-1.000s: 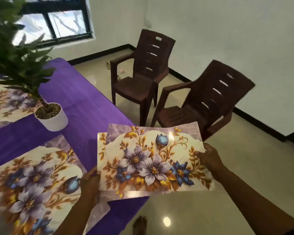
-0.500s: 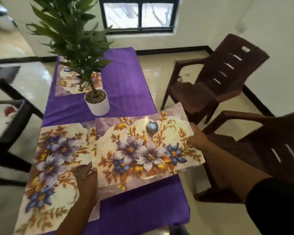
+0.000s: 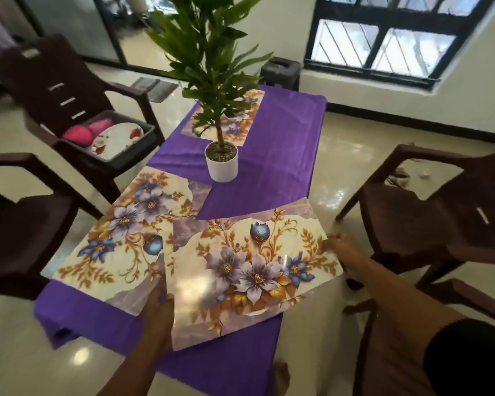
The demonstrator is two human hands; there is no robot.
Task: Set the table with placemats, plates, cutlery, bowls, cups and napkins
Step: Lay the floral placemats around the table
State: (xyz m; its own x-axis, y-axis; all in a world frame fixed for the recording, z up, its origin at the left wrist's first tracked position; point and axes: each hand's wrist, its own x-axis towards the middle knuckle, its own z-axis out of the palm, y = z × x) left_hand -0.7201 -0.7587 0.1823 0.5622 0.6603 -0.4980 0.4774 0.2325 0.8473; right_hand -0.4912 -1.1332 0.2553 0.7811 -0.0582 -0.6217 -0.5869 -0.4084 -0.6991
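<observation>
I hold a floral placemat (image 3: pixel 249 270) over the near right part of the purple-clothed table (image 3: pixel 283 167). My left hand (image 3: pixel 157 310) grips its near left edge and my right hand (image 3: pixel 339 247) pinches its right edge. The mat's right end overhangs the table. A second floral placemat (image 3: pixel 129 238) lies flat on the near left side, its right edge under the held one. A third placemat (image 3: pixel 232 118) lies at the far end, partly behind the plant.
A potted plant in a white pot (image 3: pixel 221 161) stands mid-table. Dark brown chairs surround the table; the far left chair (image 3: pixel 55 81) carries a grey tub (image 3: pixel 143 138) with white plates and pink items. Another chair (image 3: pixel 440 218) is close on the right.
My view has swung left around the table, from its side toward its end. The placemat in both hands has come over the table's near right part, next to the laid mat.
</observation>
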